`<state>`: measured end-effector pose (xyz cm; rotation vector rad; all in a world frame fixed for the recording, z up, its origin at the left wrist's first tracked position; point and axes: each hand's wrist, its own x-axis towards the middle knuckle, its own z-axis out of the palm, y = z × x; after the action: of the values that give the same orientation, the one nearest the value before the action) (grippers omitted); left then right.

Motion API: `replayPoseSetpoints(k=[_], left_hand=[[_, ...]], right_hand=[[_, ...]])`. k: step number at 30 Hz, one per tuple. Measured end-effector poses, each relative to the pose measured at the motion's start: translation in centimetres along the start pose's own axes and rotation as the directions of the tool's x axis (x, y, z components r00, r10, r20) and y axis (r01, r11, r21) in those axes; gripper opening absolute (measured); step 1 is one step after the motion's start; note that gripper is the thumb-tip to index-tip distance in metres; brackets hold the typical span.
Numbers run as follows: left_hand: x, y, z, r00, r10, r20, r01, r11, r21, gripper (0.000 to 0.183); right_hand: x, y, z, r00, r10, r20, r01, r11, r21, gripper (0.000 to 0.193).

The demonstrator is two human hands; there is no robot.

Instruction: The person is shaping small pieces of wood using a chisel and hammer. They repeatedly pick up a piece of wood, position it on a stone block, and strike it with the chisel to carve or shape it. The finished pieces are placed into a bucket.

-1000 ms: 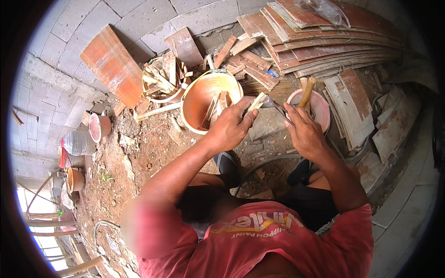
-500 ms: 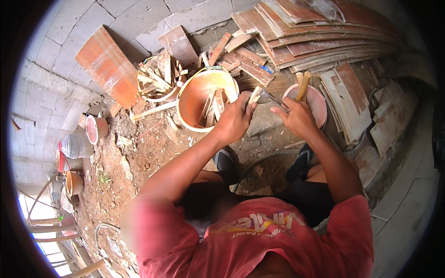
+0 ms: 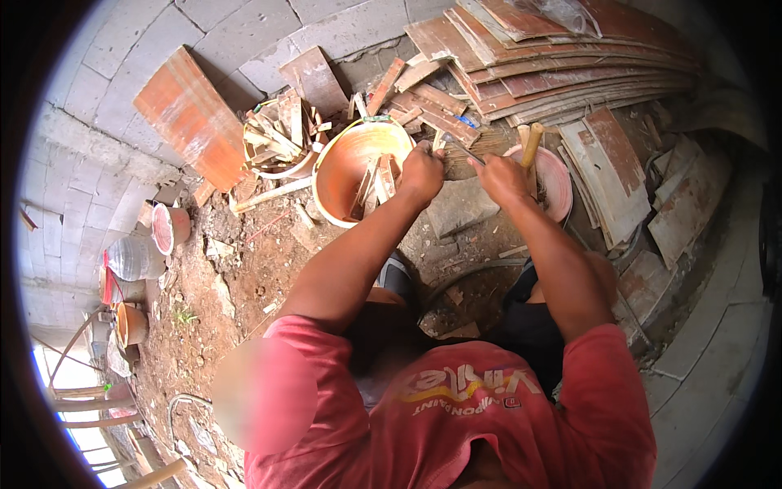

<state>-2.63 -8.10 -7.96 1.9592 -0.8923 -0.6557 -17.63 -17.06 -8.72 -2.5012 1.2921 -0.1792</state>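
- Left hand [image 3: 422, 173]: fingers closed around a pale wood stick [image 3: 440, 141], its end projecting beyond them.
- Right hand [image 3: 503, 178]: fingers closed on a knife-like tool [image 3: 463, 149], blade toward the stick; contact cannot be told.
- Sound technique, as judged: left fingers behind the edge, strokes shallow and away from the body.
- Beyond: orange bucket [image 3: 336, 174], near the left hand.

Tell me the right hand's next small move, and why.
Probably ease the metal tool in the right hand against the wood piece: the tool's far end points toward that piece, which the left hand holds, though whether they touch is too small to tell.
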Motion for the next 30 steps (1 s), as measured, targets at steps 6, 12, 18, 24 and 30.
replayPoseSetpoints(k=[6, 12, 18, 24, 30], left_hand=[[1.9, 1.3, 1.5, 0.996, -0.023, -0.088, 0.013, 0.994, -0.111, 0.023], [0.2, 3.4, -2.4, 0.954, -0.152, 0.26, 0.239, 0.907, -0.346, 0.027], [-0.2, 3.3, -5.0, 0.976, -0.092, 0.197, 0.133, 0.969, -0.206, 0.024], [-1.1, 2.9, -7.6, 0.791, 0.012, 0.611, 0.425, 0.707, -0.565, 0.015], [-3.3, 5.4, -6.8, 0.625, 0.161, 0.764, 0.512, 0.654, -0.557, 0.016]], right_hand=[[1.3, -0.6, -0.2, 0.994, 0.095, -0.051, -0.093, 0.995, 0.036, 0.033], [-0.5, -1.2, -2.8, 0.999, -0.041, 0.022, 0.038, 0.99, 0.136, 0.027], [-1.2, 2.4, -2.2, 0.964, -0.247, 0.102, 0.196, 0.912, 0.361, 0.029], [-2.9, 0.7, -7.0, 0.962, -0.097, 0.254, -0.182, 0.463, 0.868, 0.035], [-4.0, -0.8, -8.7, 0.976, -0.185, 0.118, -0.07, 0.248, 0.966, 0.032]])
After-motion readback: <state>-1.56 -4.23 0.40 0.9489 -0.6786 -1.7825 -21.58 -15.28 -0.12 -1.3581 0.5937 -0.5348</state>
